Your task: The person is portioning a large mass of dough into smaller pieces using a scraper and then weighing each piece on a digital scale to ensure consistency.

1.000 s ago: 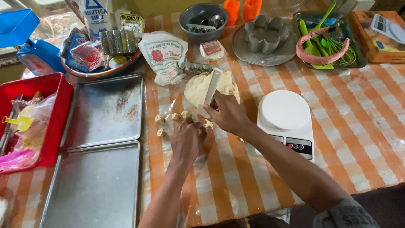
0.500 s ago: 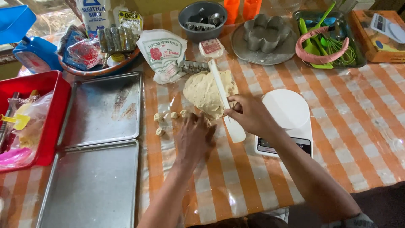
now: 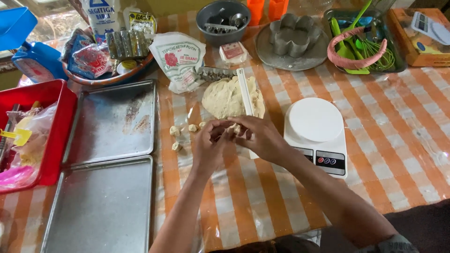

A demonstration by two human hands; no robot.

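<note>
We are pinching a small piece of dough (image 3: 233, 128) between our fingers, holding it just above the worktop (image 3: 375, 117), close in front of the large dough mound (image 3: 225, 98). Our left hand (image 3: 210, 143) and right hand (image 3: 258, 136) are meeting around that piece, fingers curled in narrow on it, the two hands touching. A white scraper (image 3: 244, 91) is lying across the right side of the mound, its lower end disappearing behind our right hand. To the left of our hands, a few small dough bits (image 3: 175, 131) are sitting apart on the clear plastic covering the orange-and-white checked cloth. Just right of our right hand, a white kitchen scale (image 3: 316, 124) is standing with its round platform bare. Further left, two metal baking trays (image 3: 115, 122) are lying side by side, and beyond them a red plastic bin (image 3: 61, 100) is holding bags and utensils. Behind the mound, a white flour bag (image 3: 180, 58) is leaning near a grey bowl (image 3: 222, 16), a flower-shaped metal mould (image 3: 293, 33) is resting on a round plate, and a dark tray (image 3: 396, 56) is carrying green utensils and a whisk.
</note>
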